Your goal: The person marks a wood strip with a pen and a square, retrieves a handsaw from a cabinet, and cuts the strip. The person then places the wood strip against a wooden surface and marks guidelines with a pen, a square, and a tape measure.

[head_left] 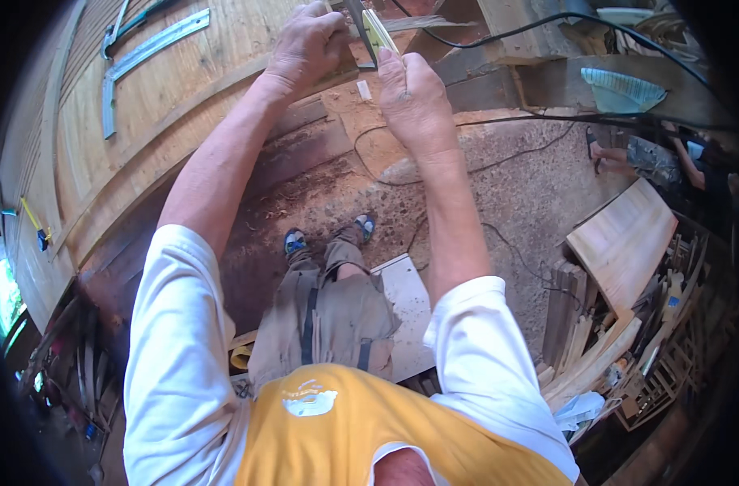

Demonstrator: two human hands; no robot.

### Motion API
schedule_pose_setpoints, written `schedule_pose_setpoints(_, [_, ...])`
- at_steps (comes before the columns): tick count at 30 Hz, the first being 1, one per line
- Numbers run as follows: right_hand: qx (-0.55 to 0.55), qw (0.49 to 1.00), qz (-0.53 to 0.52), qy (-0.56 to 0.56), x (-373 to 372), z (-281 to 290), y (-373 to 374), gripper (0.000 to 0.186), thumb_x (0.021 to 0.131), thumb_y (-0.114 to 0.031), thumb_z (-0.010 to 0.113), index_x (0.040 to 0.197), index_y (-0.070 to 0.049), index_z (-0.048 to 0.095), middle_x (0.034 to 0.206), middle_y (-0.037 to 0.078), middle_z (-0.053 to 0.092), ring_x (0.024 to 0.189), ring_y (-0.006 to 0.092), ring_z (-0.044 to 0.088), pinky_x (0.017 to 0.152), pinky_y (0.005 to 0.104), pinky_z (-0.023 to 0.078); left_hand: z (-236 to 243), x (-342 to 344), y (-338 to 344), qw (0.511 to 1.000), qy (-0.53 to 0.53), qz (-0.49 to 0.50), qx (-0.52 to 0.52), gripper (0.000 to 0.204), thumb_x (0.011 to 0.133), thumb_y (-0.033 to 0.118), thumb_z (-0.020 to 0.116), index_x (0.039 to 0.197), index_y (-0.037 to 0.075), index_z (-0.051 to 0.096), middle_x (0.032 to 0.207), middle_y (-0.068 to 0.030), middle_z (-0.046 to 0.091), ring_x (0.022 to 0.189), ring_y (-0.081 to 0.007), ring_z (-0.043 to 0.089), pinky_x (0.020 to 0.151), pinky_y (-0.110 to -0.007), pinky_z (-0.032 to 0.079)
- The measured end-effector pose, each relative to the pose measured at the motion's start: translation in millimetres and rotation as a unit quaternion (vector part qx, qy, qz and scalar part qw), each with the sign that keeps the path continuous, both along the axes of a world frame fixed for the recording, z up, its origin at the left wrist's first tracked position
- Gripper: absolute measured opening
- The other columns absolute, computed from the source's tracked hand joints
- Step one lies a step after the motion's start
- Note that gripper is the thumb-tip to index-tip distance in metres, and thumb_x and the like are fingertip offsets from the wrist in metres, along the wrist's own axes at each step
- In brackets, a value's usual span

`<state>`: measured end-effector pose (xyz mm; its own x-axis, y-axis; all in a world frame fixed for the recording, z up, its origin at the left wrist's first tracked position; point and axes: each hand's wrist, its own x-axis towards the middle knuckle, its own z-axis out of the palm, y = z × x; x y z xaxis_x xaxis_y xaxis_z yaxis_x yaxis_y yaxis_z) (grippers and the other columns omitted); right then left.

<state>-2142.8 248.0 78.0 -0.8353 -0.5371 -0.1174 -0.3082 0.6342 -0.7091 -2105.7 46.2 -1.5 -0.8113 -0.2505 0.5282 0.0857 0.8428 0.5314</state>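
At the top middle, my right hand (414, 101) is closed, thumb on top, on a yellow strip (378, 34) with pale layered edges, which looks like a folding rule. A narrow dark blade-like strip (359, 31) runs down beside it, between my hands; its upper end is out of view. My left hand (309, 44) is curled into a fist at the edge of the wooden workbench (175, 97); whatever lies inside its fingers is hidden. A small white block (364, 90) lies below the gap between my hands.
A metal square (155, 53) and a teal-handled tool (134, 31) lie on the bench. Black cables (499, 158) cross the floor. A pale basin (621, 91), a broad board (625, 235) and piled offcuts (661, 356) are at right, near another person (657, 158).
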Motion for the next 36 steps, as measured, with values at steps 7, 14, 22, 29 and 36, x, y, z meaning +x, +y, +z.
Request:
schedule_pose_setpoints(7, [-0.175,0.983,-0.026,0.039,30.0,-47.8,33.5,0.034,0.109,-0.037,0.054,0.114,-0.005,0.06,0.093,0.026,0.072,0.088,0.0505,0.069,0.074,0.0532,0.053,-0.2,-2.0,22.2,0.999,0.01,0.039,-0.005,0.011,0.084,0.015,0.078,0.084,0.008,0.068,0.089,-0.0131,0.061,0.092,-0.0368,0.06,0.08,-0.048,0.051])
schedule_pose_setpoints(14, [-0.016,0.999,0.021,0.025,76.8,-12.2,107.5,0.031,0.108,-0.034,0.051,0.109,-0.005,0.061,0.095,0.028,0.069,0.087,0.0518,0.067,0.074,0.0589,0.05,-4.2,12.8,-9.7,0.998,-0.018,0.064,-0.015,0.011,0.083,0.016,0.08,0.086,0.01,0.07,0.089,-0.0118,0.061,0.092,-0.0353,0.06,0.082,-0.047,0.051])
schedule_pose_setpoints(22, [0.032,0.997,-0.014,0.072,30.1,-7.1,33.0,0.034,0.107,-0.038,0.051,0.104,-0.005,0.058,0.087,0.029,0.07,0.085,0.0533,0.067,0.075,0.063,0.05,-11.1,-5.6,17.8,0.999,0.012,0.033,0.007,0.012,0.082,0.013,0.078,0.085,0.008,0.067,0.087,-0.0141,0.061,0.091,-0.038,0.06,0.081,-0.048,0.051])
schedule_pose_setpoints(29, [0.054,0.997,0.002,0.049,49.1,8.9,23.3,0.038,0.105,-0.039,0.053,0.108,-0.003,0.062,0.093,0.03,0.071,0.088,0.0505,0.07,0.082,0.0601,0.054,-4.3,11.2,-8.5,1.0,-0.004,0.021,-0.014,0.007,0.087,0.013,0.075,0.089,0.008,0.071,0.094,-0.0141,0.065,0.096,-0.0372,0.062,0.084,-0.048,0.052])
schedule_pose_setpoints(36, [0.042,0.999,0.006,0.014,59.1,3.0,57.1,0.045,0.104,-0.044,0.05,0.105,-0.001,0.063,0.088,0.03,0.071,0.087,0.0511,0.07,0.082,0.0598,0.054,-0.3,8.6,7.4,0.999,-0.021,0.031,0.027,0.011,0.084,0.012,0.077,0.087,0.006,0.068,0.089,-0.0194,0.063,0.092,-0.0415,0.063,0.081,-0.049,0.052])
